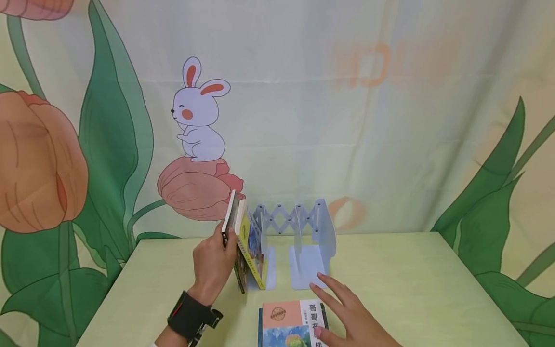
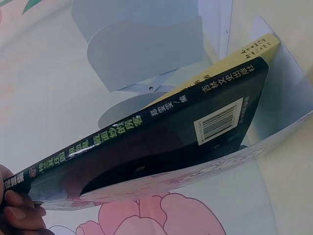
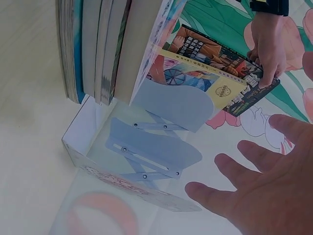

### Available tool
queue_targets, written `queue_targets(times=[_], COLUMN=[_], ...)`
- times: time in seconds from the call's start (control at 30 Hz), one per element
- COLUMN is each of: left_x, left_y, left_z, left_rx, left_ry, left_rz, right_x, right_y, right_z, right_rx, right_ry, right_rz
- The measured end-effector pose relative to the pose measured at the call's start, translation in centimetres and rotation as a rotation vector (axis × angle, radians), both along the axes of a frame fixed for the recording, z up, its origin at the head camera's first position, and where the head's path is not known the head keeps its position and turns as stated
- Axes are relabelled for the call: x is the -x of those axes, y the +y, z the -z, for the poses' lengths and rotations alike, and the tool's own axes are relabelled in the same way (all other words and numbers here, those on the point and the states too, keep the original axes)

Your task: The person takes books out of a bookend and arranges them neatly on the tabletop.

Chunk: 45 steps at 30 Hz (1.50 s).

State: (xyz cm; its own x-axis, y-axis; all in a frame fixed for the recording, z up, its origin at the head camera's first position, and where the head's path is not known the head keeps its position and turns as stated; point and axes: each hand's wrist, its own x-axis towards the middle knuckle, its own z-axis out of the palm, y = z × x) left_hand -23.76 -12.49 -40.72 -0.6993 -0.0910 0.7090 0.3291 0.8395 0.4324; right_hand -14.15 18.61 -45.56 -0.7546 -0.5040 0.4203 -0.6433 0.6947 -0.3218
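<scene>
My left hand (image 1: 214, 265) grips the top of a black-covered book (image 2: 171, 142), fingers and thumb around its upper corner. The book stands tilted in the left section of a pale blue expanding book rack (image 1: 310, 262). Beside it leans a yellow-spined book (image 3: 220, 88), also in that section. Toward the right, the rack's other dividers hold no books. My right hand (image 1: 353, 308) hovers with fingers spread near a stack of books (image 1: 284, 315) in front of the rack. It grips nothing. The right wrist view shows several books (image 3: 107, 49) in this stack, edge on.
The rack stands near the back edge of a pale yellow-green table (image 1: 390, 270). Behind hangs a curtain (image 1: 282, 120) printed with a rabbit, tulips and leaves. A black band (image 1: 191, 315) is around my left wrist.
</scene>
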Motion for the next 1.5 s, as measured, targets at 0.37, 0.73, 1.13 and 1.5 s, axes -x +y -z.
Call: queue_targets(times=[0.37, 0.73, 1.13, 1.5], left_x=[0.2, 0.2, 0.2, 0.5], left_y=[-0.2, -0.2, -0.2, -0.2], left_z=[-0.8, -1.7, -2.4, -3.4], left_rx=[-0.031, -0.066, -0.099, -0.120], left_ry=[0.020, 0.017, 0.107, 0.163], left_rz=[0.004, 0.004, 0.008, 0.010], right_x=[-0.1, -0.1, -0.1, -0.2], right_y=[-0.1, -0.1, -0.1, -0.1], right_z=[-0.3, -0.5, -0.5, -0.6], right_rx=[0.013, 0.018, 0.030, 0.051], right_ry=[-0.010, -0.091, -0.086, -0.146], right_rz=[-0.013, 0.005, -0.016, -0.017])
